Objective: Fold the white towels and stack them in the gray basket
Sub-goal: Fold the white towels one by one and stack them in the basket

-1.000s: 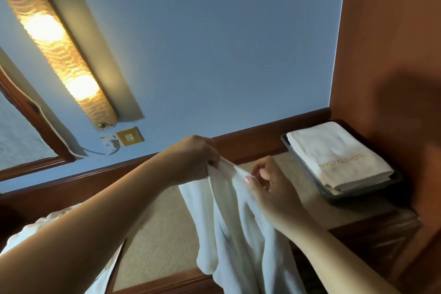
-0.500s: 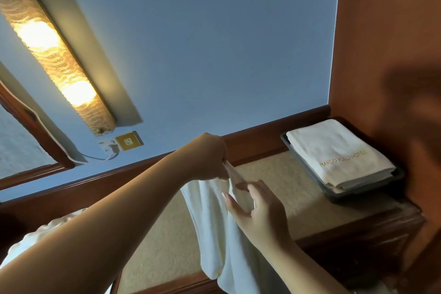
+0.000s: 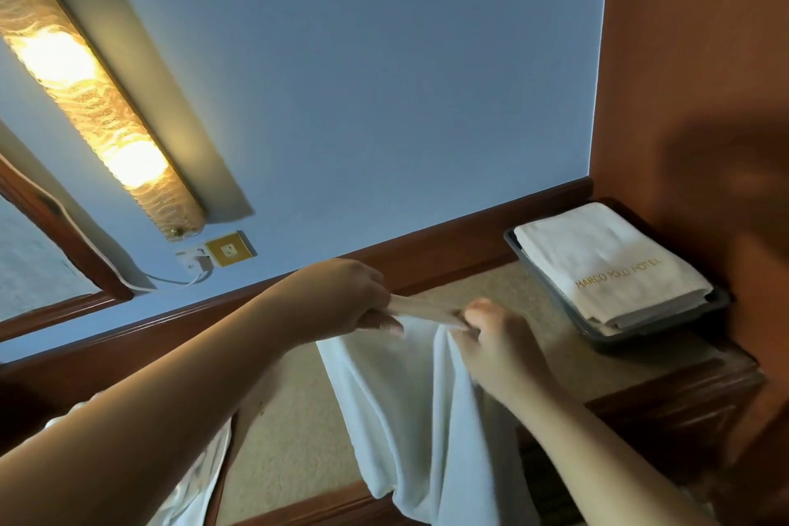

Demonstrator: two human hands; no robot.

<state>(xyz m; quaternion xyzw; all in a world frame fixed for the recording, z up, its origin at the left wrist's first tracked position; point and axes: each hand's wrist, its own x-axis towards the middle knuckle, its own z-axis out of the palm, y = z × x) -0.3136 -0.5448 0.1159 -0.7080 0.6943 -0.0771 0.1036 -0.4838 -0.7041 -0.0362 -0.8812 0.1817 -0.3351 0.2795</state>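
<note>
Gold capitals "MARCO POLO HOTEL" on the top face of the folded white towel (image 3: 610,269), running along its near edge, the towel lying in the gray basket (image 3: 666,329); no other readable text, number or sign anywhere, the small socket plate's mark too blurred

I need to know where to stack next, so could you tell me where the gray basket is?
In the head view, the gray basket sits at the right on the tabletop, in the corner by the wooden wall, holding a folded towel.
</note>
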